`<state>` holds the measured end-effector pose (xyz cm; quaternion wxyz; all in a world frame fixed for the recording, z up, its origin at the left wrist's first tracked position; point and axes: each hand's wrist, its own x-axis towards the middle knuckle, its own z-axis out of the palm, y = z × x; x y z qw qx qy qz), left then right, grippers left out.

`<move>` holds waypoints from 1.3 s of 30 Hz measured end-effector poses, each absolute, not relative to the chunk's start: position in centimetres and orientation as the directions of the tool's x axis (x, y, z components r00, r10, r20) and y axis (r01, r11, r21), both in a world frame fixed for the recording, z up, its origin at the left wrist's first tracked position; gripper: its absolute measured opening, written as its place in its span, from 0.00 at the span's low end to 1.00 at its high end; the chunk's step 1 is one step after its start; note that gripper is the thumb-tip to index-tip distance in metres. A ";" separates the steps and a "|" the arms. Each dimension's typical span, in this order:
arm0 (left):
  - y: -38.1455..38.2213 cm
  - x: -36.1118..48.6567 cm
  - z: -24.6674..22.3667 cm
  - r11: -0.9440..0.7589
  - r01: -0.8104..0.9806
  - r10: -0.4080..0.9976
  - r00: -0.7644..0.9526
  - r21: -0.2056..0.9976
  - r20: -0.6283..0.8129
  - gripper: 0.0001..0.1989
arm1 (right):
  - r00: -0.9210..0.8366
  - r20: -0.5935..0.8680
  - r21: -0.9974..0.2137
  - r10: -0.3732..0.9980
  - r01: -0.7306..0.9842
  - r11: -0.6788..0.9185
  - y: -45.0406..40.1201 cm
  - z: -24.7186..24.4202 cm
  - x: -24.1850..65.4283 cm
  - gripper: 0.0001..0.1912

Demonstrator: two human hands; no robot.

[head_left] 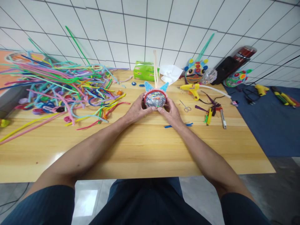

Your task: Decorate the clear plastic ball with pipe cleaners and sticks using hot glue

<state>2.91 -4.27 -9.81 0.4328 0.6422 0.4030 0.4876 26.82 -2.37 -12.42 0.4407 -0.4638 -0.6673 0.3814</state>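
Between my two hands is a round clear ornament (155, 99) with colourful bits inside, a red and pink fuzzy rim, two blue pointed ears and pale stems rising behind it. My left hand (137, 109) is closed round its left side, and my right hand (172, 112) round its right; both thumbs meet at its lower front edge. Some fingers are hidden behind it. Just right of my right hand lie small scissors (187, 108). A blue pipe cleaner piece (168, 126) lies partly under my right wrist.
A tangled heap of pipe cleaners (58, 84) covers the table's left. Behind stand a green tissue pack (143, 71) and a decorated animal head (196, 72). Rightward are a yellow glue gun (193, 90), a utility knife (223, 119), a dark bottle (232, 65) and pliers (280, 95).
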 end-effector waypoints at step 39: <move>-4.2 2.5 -10.1 -0.255 0.134 0.947 0.234 0.958 0.220 0.47 | -0.066 0.243 -0.953 0.968 0.170 0.251 -2.1 -12.2 27.3 0.17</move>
